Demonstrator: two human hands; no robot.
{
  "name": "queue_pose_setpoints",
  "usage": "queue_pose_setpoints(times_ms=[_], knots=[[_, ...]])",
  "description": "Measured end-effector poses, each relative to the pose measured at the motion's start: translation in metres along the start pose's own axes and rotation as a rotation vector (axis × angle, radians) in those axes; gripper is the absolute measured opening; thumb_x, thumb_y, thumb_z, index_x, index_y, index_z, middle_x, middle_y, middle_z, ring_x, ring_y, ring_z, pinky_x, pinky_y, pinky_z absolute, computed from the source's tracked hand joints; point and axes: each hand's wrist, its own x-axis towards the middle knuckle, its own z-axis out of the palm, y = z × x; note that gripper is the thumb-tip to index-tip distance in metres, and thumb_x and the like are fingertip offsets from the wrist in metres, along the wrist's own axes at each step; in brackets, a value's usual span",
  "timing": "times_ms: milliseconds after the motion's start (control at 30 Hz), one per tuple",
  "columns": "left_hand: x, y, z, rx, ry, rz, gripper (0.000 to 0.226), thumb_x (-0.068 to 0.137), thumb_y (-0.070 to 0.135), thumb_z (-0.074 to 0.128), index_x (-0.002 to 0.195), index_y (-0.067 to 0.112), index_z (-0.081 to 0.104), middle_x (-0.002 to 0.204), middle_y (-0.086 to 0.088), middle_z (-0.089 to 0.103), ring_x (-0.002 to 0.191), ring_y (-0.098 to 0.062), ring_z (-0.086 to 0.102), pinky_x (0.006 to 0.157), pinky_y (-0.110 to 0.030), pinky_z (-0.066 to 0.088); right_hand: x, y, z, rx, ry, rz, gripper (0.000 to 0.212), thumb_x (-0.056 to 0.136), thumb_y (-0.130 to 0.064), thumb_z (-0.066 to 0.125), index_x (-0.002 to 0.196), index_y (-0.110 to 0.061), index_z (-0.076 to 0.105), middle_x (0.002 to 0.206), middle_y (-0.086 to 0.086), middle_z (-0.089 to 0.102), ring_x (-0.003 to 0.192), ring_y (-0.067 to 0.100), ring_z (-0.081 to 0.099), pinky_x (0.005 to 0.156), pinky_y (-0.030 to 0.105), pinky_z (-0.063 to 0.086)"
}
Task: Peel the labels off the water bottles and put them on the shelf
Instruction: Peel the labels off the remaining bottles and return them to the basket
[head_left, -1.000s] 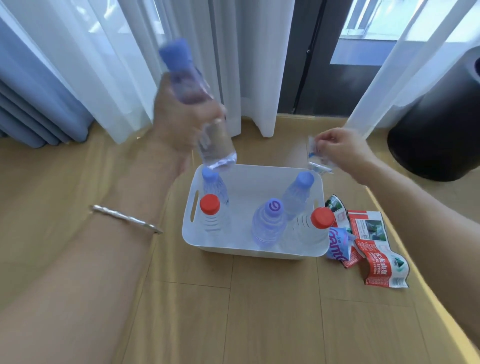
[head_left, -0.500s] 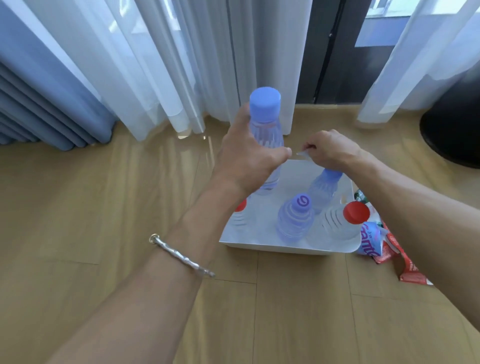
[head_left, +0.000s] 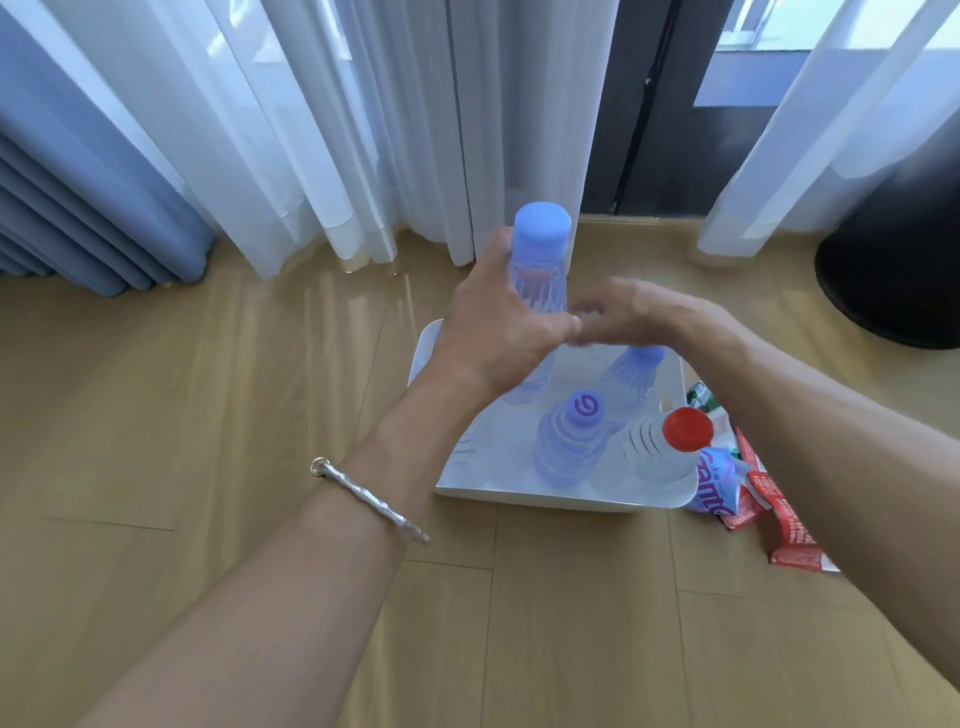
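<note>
Our left hand (head_left: 498, 338) grips a bottle (head_left: 540, 249) mid-frame; right hand (head_left: 649, 317) fingers too blurred to tell. Peeled labels (head_left: 789, 535) lie lower right; shelving, we judge, remains.

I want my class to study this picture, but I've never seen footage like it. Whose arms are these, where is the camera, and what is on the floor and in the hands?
No machine here: a person wears a camera on the head, so the one view looks down at their hands. The left hand grips a blue-capped bottle, upright at the far side of a white tub on the floor. More bottles stand in the tub, among them a purple-capped bottle and a red-capped bottle. The right hand is beside the held bottle, but blurred, so whether it holds anything cannot be told. Peeled labels lie on the floor right of the tub.
</note>
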Motion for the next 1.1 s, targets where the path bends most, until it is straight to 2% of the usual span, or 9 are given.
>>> queue_pose_setpoints(times_ms=[100,200,267,367,533,733,900,1000,1100], knots=[[0.006,-0.003,0.006,0.029,0.015,-0.053,0.055,0.070,0.020,0.076,0.118,0.019,0.049,0.095,0.008,0.058,0.089,-0.016,0.057,0.070,-0.018,0.043,-0.024,-0.024,-0.026,0.497,0.295,-0.136,0.028,0.093,-0.034,0.051,0.089,-0.015,0.071,0.090,0.006,0.069,0.085,0.024,0.063,0.075,0.035,0.047],[0.012,-0.003,0.010,0.032,0.015,-0.069,0.066,0.063,0.029,0.074,0.125,0.026,0.049,0.108,0.010,0.065,0.098,-0.014,0.062,0.083,-0.029,0.050,-0.053,-0.046,-0.054,0.819,0.312,-0.289,0.044,0.097,-0.049,0.040,0.087,-0.019,0.071,0.084,0.004,0.069,0.069,0.016,0.062,0.067,0.031,0.047],[0.014,-0.003,0.013,0.023,0.031,-0.093,0.068,0.069,0.029,0.075,0.129,0.025,0.045,0.113,0.009,0.062,0.100,-0.014,0.059,0.084,-0.027,0.047,-0.066,-0.053,-0.061,0.624,0.312,-0.331,0.048,0.087,-0.063,0.047,0.098,-0.022,0.070,0.086,0.003,0.067,0.067,0.009,0.057,0.067,0.028,0.048],[0.014,-0.004,0.016,0.059,0.024,-0.071,0.067,0.075,0.031,0.073,0.133,0.024,0.041,0.115,0.008,0.061,0.106,-0.015,0.058,0.088,-0.030,0.047,-0.070,-0.056,-0.053,0.340,0.349,-0.304,0.028,0.077,-0.051,0.068,0.099,-0.034,0.061,0.079,-0.011,0.060,0.068,0.003,0.054,0.067,0.023,0.047],[0.019,-0.015,0.001,0.288,-0.220,-0.054,0.076,0.068,0.045,0.071,0.136,0.025,0.044,0.132,0.007,0.057,0.121,-0.016,0.053,0.100,-0.035,0.044,-0.061,-0.049,-0.025,0.207,0.467,-0.196,0.025,0.072,-0.042,0.065,0.089,-0.023,0.063,0.081,-0.004,0.064,0.079,0.022,0.059,0.067,0.035,0.051],[0.018,-0.049,-0.021,0.546,-0.126,-0.234,0.059,0.085,0.022,0.061,0.140,0.020,0.043,0.144,-0.004,0.044,0.132,-0.022,0.041,0.101,-0.030,0.035,-0.042,-0.036,0.026,-0.023,0.286,-0.048,0.029,0.074,-0.034,0.066,0.099,-0.021,0.062,0.098,0.004,0.065,0.087,0.029,0.058,0.064,0.030,0.040],[0.019,-0.061,-0.017,0.550,-0.193,-0.334,0.043,0.094,0.014,0.045,0.138,0.012,0.045,0.144,-0.007,0.045,0.129,-0.026,0.043,0.094,-0.027,0.035,-0.037,-0.029,0.029,0.028,0.151,0.061,0.037,0.080,-0.033,0.067,0.111,-0.015,0.058,0.109,0.010,0.063,0.087,0.025,0.052,0.067,0.028,0.037],[0.024,-0.067,-0.017,0.512,-0.176,-0.351,0.044,0.091,0.014,0.053,0.136,0.017,0.050,0.144,-0.003,0.046,0.130,-0.023,0.044,0.098,-0.025,0.035,-0.037,-0.027,0.027,0.052,0.130,0.080,0.046,0.081,-0.037,0.068,0.119,-0.015,0.055,0.115,0.011,0.060,0.089,0.024,0.050,0.069,0.029,0.039],[0.027,-0.081,-0.014,0.463,-0.084,-0.393,0.033,0.085,0.017,0.064,0.118,0.020,0.061,0.129,-0.003,0.056,0.115,-0.023,0.054,0.082,-0.023,0.039,-0.038,-0.024,0.026,0.088,0.105,0.096,0.046,0.082,-0.042,0.067,0.118,-0.017,0.055,0.113,0.008,0.059,0.089,0.023,0.052,0.069,0.029,0.040]])
